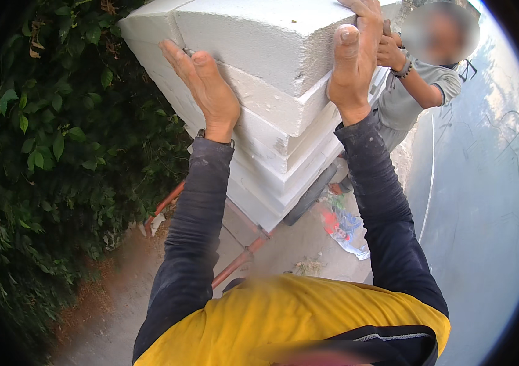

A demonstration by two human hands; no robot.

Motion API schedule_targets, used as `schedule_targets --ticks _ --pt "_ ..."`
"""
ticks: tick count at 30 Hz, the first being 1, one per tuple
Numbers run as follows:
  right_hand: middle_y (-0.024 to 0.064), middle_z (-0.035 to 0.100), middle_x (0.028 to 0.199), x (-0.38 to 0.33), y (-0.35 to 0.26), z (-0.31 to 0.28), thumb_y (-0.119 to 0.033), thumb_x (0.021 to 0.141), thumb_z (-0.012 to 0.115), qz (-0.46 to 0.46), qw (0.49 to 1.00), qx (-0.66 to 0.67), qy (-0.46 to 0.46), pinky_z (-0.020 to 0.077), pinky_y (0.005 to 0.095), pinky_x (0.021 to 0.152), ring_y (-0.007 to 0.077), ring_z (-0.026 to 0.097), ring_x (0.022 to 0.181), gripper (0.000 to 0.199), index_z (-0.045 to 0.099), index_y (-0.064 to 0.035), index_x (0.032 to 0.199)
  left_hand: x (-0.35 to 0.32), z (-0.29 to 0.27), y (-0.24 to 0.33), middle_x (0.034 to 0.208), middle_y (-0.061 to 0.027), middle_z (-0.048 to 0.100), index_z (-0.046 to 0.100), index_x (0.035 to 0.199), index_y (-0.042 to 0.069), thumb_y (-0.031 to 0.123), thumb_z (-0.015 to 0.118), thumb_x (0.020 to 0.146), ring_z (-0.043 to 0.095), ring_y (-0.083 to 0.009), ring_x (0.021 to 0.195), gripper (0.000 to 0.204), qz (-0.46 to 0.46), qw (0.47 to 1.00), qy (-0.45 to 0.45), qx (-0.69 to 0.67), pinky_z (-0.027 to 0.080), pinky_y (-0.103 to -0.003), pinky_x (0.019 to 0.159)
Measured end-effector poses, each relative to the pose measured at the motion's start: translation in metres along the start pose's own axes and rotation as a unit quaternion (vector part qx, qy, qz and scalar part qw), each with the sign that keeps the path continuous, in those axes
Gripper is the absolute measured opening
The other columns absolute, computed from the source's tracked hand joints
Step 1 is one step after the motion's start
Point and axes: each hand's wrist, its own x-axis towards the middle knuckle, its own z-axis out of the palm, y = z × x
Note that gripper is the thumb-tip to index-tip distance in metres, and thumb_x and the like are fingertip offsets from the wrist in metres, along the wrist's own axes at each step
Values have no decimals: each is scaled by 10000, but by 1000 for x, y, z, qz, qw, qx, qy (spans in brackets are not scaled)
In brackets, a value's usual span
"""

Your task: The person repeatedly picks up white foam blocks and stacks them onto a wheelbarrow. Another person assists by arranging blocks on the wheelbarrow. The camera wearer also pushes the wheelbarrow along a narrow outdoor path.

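A white, rough-surfaced building block (265,30) lies on top of a tall stack of similar blocks (262,131), its corner pointing toward me. My left hand (207,88) rests against the block's left face with the palm flat and the fingers stretched upward. On the right face, my right hand (355,67) is laid flat too, thumb up, its fingertips near the upper picture edge. Neither hand has its fingers wrapped round the block. Just beyond my right hand, a co-worker's hands (390,52) are raised beside the stack; what they touch is partly hidden.
The stack stands on a cart with an orange-red metal bar (238,261) and a dark wheel (311,195). Dense green foliage (58,146) lines the left. At right are a co-worker (415,91) and a pale grey wall (473,183). Plastic litter (345,229) lies on the ground.
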Motion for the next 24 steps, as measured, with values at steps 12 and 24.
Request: schedule_targets --ticks 12,24 --pt "235 226 1664 2 -2 0 -786 985 257 -25 999 34 33 95 466 1274 348 197 1559 1026 129 2 1630 0 2 1 1667 -348 15 41 1584 -138 751 209 1009 3 -437 1575 1072 2 1000 -3 -1 7 -500 1276" --pt "238 206 1676 11 -41 -7 -885 908 125 -10 991 49 126 35 524 1276 338 189 1571 1099 138 -66 1641 0 2 9 1682 -311 73 92 1594 -117 606 276 1074 49 -406 1580 909 -2 1000 19 16 40 -466 1278"
